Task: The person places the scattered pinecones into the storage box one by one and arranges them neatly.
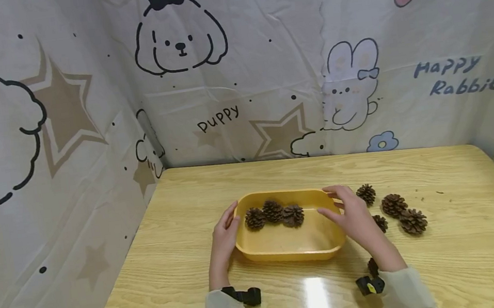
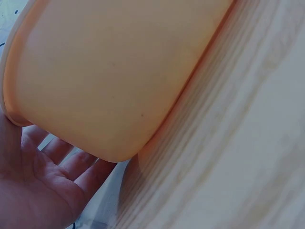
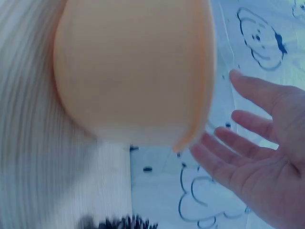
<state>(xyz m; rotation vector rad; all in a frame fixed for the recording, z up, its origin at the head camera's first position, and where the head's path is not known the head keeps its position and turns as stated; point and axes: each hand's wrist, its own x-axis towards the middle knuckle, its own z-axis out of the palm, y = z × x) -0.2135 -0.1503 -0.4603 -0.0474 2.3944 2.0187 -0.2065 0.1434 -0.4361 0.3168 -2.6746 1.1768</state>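
Observation:
A yellow plastic basin (image 1: 288, 255) rests on the table with three pine cones (image 1: 273, 211) grouped near its back left. My left hand (image 1: 224, 239) holds the basin's left end, its thumb by the rim and fingers along the outer wall. In the left wrist view, those fingers (image 2: 95, 176) reach behind the end wall. Around the right end, my right hand (image 1: 350, 213) is spread with its thumb over the basin's inside. The right wrist view shows its fingers (image 3: 224, 157) loosely extended close to the rim, the thumb apart from it.
Several loose pine cones (image 1: 412, 221) lie on the table to the right of the basin, one partly hidden behind the right wrist. A patterned cloth (image 1: 264, 68) hangs behind the wooden table (image 1: 475, 249) and along its sides.

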